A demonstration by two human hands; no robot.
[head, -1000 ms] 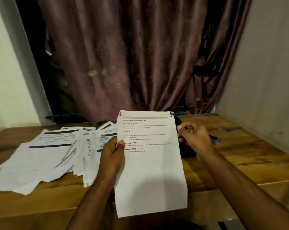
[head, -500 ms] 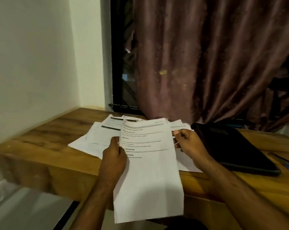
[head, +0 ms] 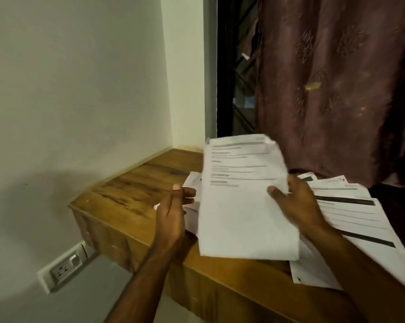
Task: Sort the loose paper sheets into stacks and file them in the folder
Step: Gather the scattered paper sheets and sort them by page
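A: Count? One wall (head: 75, 94), one curtain (head: 341, 85), one desk (head: 136, 183), loose sheets (head: 350, 206) spread on it; number unclear.

B: Hands? Right hand (head: 299, 203) pinches one sheet (head: 241, 201) above the desk edge. Left hand (head: 173, 210) spread, empty, beside it.

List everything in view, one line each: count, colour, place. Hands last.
held sheet: one, white with dark print, raised over the desk's front edge
loose sheets: several, white with black bars, spread on the desk right of the held sheet; a few more show at its left edge
desk: one, brown wood, in the room's corner
curtain: one, dark mauve, behind the desk
window frame: one, dark, left of the curtain
wall: pale, left
socket plate: one, white, on the wall under the desk
left hand: one, open, just left of the held sheet
right hand: one, grips the held sheet's right edge
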